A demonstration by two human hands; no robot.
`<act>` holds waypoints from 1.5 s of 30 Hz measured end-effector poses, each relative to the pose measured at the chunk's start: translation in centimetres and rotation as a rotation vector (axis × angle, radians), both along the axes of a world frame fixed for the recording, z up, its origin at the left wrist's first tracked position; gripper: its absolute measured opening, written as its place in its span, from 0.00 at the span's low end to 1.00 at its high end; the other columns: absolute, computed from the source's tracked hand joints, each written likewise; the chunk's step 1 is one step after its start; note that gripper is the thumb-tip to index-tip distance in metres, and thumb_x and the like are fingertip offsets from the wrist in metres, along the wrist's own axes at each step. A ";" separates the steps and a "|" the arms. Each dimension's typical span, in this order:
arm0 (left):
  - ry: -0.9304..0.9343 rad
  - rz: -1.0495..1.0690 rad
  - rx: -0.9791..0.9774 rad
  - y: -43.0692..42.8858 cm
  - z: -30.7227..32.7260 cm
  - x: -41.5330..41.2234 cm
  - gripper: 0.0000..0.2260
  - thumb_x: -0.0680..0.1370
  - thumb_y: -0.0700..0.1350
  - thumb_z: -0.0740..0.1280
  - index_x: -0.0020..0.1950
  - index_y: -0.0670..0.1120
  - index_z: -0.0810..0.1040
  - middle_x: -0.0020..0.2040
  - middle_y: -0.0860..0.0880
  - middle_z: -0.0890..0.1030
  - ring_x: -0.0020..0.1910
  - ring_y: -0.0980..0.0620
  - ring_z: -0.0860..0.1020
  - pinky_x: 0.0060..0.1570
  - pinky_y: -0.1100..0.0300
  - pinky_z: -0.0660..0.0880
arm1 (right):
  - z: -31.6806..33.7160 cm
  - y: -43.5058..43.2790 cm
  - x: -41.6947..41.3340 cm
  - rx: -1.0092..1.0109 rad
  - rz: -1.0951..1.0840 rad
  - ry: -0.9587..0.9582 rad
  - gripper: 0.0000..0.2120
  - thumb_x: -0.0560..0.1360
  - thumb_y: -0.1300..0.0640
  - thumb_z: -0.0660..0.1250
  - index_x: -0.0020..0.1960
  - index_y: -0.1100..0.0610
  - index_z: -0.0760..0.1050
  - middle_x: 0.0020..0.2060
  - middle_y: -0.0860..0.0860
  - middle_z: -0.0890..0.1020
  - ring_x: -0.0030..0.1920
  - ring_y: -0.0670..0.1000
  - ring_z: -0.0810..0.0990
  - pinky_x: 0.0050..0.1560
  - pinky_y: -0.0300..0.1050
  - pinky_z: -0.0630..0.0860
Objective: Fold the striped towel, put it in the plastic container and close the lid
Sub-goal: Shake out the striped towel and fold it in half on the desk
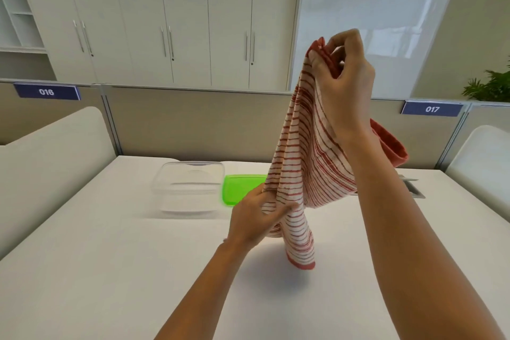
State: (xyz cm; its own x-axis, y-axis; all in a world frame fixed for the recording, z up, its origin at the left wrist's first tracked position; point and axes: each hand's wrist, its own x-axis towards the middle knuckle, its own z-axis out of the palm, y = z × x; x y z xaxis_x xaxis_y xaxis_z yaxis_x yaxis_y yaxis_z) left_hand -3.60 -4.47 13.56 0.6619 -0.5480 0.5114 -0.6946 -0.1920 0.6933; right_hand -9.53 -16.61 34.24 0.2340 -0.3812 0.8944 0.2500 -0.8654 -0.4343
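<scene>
Before me, my white table [82,270], beige partitions [193,121], white cupboards [165,16], a frosted glass panel [386,3], a plant [491,85].

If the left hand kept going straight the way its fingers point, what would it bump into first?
The left hand already pinches the striped towel, so that cloth comes first. Beyond it, its fingers point up and right toward the right forearm. Depth is unclear, so it might miss.

Both forearms are bare to the bottom of the view, no sleeve showing. The left hand [255,219] and right hand [340,78] are bare, with short nails.
</scene>
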 end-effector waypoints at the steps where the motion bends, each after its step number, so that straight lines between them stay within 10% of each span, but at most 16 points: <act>1: 0.028 -0.012 0.009 -0.4 -0.3 -0.1 0.26 0.64 0.70 0.62 0.47 0.52 0.82 0.50 0.60 0.80 0.49 0.62 0.76 0.44 0.64 0.74 | 0.3 0.0 -0.2 0.001 0.003 -0.006 0.10 0.76 0.56 0.66 0.50 0.62 0.71 0.35 0.41 0.71 0.32 0.35 0.72 0.35 0.24 0.68; 7: 0.256 -0.134 0.032 0.3 -1.5 1.8 0.16 0.69 0.57 0.71 0.43 0.44 0.84 0.42 0.47 0.83 0.44 0.47 0.80 0.47 0.47 0.78 | 0.4 -2.4 -1.7 0.040 -0.053 -0.018 0.09 0.76 0.55 0.65 0.51 0.60 0.71 0.37 0.43 0.73 0.34 0.31 0.73 0.35 0.23 0.67; 14: 0.386 -0.112 0.160 6.2 -2.4 7.4 0.09 0.67 0.40 0.76 0.43 0.36 0.84 0.44 0.37 0.84 0.39 0.47 0.81 0.44 0.55 0.81 | -3.3 -8.3 -4.2 0.190 -0.231 -0.001 0.14 0.76 0.50 0.65 0.53 0.59 0.72 0.36 0.40 0.72 0.35 0.30 0.72 0.36 0.20 0.65; 20: 0.299 -0.027 0.188 11.2 0.5 11.3 0.05 0.64 0.43 0.78 0.30 0.50 0.84 0.38 0.48 0.84 0.38 0.53 0.81 0.38 0.69 0.77 | -8.6 -12.3 -6.0 0.292 -0.350 0.196 0.18 0.75 0.39 0.60 0.55 0.52 0.70 0.47 0.51 0.78 0.46 0.49 0.75 0.45 0.47 0.73; 35: 0.214 -0.095 0.243 13.1 1.9 11.8 0.05 0.65 0.41 0.77 0.37 0.49 0.84 0.46 0.49 0.82 0.46 0.48 0.82 0.48 0.56 0.81 | -13.3 -14.1 -7.4 0.443 -0.421 0.238 0.20 0.76 0.39 0.59 0.57 0.53 0.70 0.51 0.56 0.80 0.46 0.52 0.76 0.47 0.49 0.74; 45: 0.203 -0.126 -0.097 12.9 3.4 10.3 0.12 0.67 0.46 0.76 0.26 0.50 0.77 0.34 0.55 0.81 0.37 0.49 0.78 0.31 0.69 0.76 | -14.4 -14.5 -8.2 0.541 -0.412 0.250 0.21 0.76 0.40 0.60 0.58 0.57 0.71 0.54 0.58 0.80 0.50 0.56 0.78 0.50 0.51 0.74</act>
State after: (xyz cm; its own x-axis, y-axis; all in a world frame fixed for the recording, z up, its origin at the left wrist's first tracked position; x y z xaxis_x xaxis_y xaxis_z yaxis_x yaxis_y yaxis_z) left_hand 6.70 8.39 16.93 0.6860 -0.5876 0.4292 -0.5533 -0.0382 0.8321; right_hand -17.74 -31.15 19.88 0.1490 -0.8565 0.4941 -0.2124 -0.5158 -0.8300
